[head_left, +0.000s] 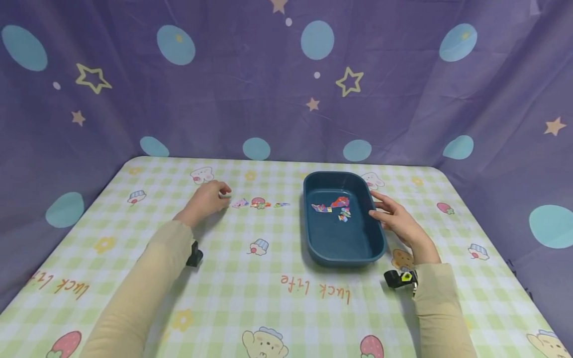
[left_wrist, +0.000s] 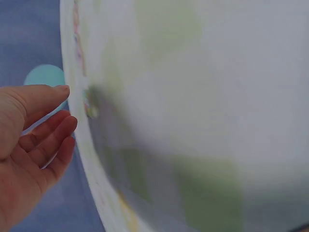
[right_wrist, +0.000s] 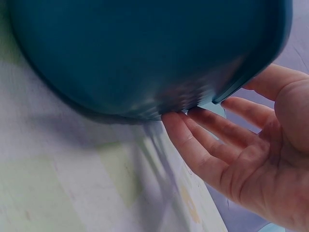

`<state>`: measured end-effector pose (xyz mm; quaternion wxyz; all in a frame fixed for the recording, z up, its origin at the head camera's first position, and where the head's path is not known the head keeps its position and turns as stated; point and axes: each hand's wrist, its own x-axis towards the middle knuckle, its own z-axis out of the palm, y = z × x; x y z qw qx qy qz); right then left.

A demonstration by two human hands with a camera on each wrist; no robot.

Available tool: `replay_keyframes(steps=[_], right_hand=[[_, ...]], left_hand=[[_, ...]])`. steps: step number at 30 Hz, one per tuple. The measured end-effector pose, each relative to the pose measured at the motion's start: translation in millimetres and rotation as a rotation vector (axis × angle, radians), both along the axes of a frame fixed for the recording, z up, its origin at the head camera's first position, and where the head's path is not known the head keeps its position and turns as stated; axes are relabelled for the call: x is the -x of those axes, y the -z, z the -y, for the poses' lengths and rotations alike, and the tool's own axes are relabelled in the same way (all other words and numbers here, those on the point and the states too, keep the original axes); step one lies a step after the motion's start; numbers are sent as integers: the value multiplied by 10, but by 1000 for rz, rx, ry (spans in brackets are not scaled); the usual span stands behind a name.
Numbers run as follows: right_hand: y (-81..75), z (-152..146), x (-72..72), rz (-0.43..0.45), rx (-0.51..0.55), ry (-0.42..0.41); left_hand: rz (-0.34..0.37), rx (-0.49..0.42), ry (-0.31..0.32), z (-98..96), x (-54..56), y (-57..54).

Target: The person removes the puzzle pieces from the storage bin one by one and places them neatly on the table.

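At the right long side of a dark blue plastic bin (head_left: 344, 243), my right hand (head_left: 400, 221) holds the wall. Its thumb lies at the rim and its fingertips (right_wrist: 174, 121) touch the outside. Several small colourful cut-out pieces (head_left: 340, 202) lie on the bin's floor. My left hand (head_left: 208, 199) is over the table to the left, fingers loosely bent. Thumb and fingers stand apart in the left wrist view, with nothing between them. Just right of its fingertips, a pinkish-purple piece (head_left: 240, 203) begins a short row with an orange-red piece (head_left: 267, 205) and a thin multicoloured piece (head_left: 281, 205).
A green-and-white checked tablecloth (head_left: 224, 293) with printed cakes, bears and strawberries covers the table. Behind the far edge hangs a purple curtain (head_left: 250, 99) with stars and teal dots. Each wrist wears a black strap (head_left: 194, 255).
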<state>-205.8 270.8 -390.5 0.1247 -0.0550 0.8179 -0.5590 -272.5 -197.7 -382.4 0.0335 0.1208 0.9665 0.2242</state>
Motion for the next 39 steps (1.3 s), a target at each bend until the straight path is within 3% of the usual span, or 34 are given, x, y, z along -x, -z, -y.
replay_keyframes(steps=[9,23,31,39], right_hand=[[11,-6,7,9,6,8],[13,-14,17,10,-4,7],[8,-10,21,19,-1,10],[1,-9,18,16,-5,12]], left_hand=[[-47,24,71,-341,-10,-212],[-138,101,273,-1213,-4,-516],[-154,130,391,-1720,-21,-555],[-136,190,498,-2126,-72,-461]])
